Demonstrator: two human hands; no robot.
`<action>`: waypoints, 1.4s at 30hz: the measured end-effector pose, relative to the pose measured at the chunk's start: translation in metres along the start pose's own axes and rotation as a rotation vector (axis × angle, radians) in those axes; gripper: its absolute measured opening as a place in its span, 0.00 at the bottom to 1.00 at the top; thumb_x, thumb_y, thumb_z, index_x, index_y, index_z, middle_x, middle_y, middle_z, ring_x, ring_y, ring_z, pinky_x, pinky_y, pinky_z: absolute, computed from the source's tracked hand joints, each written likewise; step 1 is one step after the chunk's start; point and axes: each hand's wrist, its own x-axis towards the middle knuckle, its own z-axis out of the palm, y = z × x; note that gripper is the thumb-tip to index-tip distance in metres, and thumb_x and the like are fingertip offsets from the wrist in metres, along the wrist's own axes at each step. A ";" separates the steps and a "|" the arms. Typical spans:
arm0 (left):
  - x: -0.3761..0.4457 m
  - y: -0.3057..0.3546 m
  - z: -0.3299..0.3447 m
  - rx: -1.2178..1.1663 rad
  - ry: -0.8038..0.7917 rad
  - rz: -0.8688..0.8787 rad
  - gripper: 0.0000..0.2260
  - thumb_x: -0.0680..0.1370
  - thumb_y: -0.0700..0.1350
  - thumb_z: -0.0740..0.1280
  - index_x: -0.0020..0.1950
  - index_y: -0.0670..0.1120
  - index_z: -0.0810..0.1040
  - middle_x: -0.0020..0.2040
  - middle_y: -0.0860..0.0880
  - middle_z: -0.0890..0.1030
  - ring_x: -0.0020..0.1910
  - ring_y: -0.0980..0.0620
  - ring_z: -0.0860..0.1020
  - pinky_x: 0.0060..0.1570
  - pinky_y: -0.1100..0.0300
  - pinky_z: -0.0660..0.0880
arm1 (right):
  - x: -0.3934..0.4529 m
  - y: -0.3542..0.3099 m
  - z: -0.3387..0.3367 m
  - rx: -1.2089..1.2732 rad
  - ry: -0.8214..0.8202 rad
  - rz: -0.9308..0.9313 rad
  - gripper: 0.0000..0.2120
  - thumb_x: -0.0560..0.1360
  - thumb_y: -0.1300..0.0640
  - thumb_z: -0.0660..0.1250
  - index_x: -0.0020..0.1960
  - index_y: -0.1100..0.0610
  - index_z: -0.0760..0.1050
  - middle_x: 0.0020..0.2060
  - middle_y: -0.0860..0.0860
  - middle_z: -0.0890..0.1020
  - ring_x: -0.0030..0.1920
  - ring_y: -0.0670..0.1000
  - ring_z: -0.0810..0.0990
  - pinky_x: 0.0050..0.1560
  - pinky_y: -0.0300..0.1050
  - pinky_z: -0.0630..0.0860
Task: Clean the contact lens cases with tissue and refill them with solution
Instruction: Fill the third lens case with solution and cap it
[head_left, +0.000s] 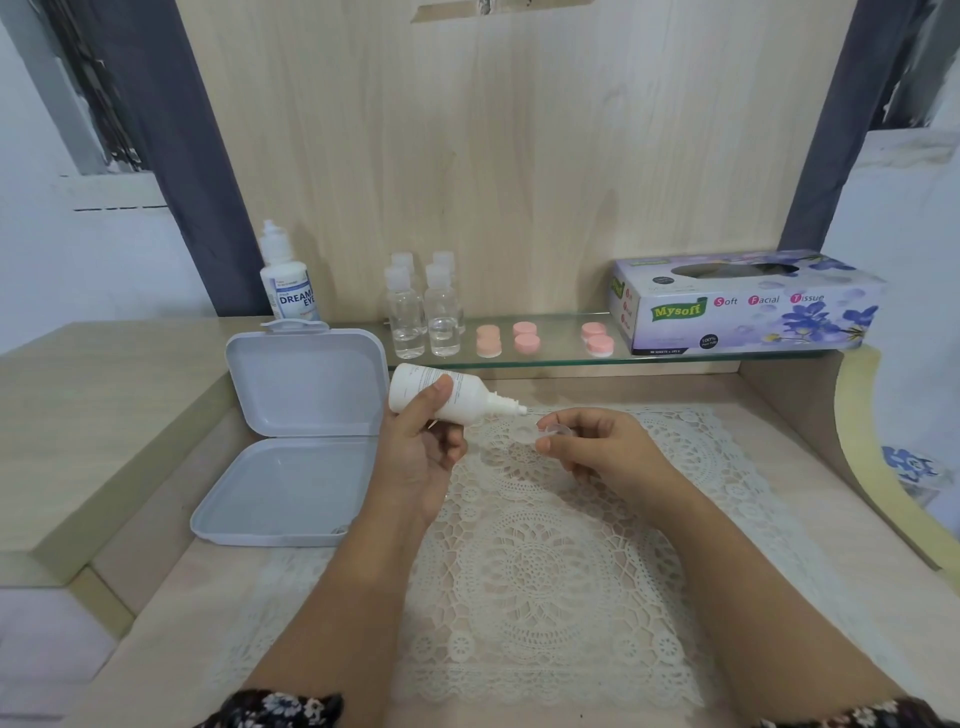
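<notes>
My left hand (421, 447) grips a white solution bottle (457, 396), tilted with its nozzle pointing right and slightly down. My right hand (597, 447) pinches a small clear lens case cup (556, 430) just below and to the right of the nozzle tip. Both hands hover over a white lace mat (545, 561). Three pairs of pink-capped lens cases (524, 336) stand on the glass shelf (561, 358) behind. A purple tissue box (748, 304) rests on the right end of the shelf.
An open grey plastic box (296, 441) lies left of the mat. A second solution bottle (288, 275) and several small clear bottles (426, 312) stand at the back left. Wooden ledges rise on both sides of the desk.
</notes>
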 end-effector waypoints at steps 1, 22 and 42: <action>0.000 0.000 0.000 0.001 0.000 0.000 0.14 0.66 0.46 0.71 0.48 0.44 0.74 0.34 0.48 0.80 0.23 0.56 0.68 0.20 0.66 0.64 | 0.000 0.000 0.000 -0.001 0.000 0.000 0.07 0.69 0.63 0.75 0.46 0.56 0.83 0.29 0.49 0.75 0.29 0.46 0.72 0.30 0.38 0.70; 0.001 -0.009 0.002 0.126 -0.140 0.048 0.21 0.69 0.44 0.75 0.58 0.39 0.72 0.35 0.46 0.79 0.24 0.55 0.70 0.21 0.65 0.66 | -0.001 0.000 0.003 -0.010 -0.043 0.023 0.14 0.66 0.62 0.78 0.51 0.62 0.82 0.29 0.48 0.76 0.28 0.44 0.71 0.31 0.36 0.70; 0.000 -0.008 0.001 0.142 -0.167 0.064 0.20 0.70 0.43 0.74 0.57 0.40 0.72 0.37 0.46 0.80 0.24 0.54 0.70 0.22 0.63 0.66 | -0.001 0.000 0.002 0.002 -0.043 0.041 0.15 0.66 0.61 0.78 0.52 0.61 0.82 0.30 0.47 0.79 0.28 0.44 0.72 0.30 0.35 0.70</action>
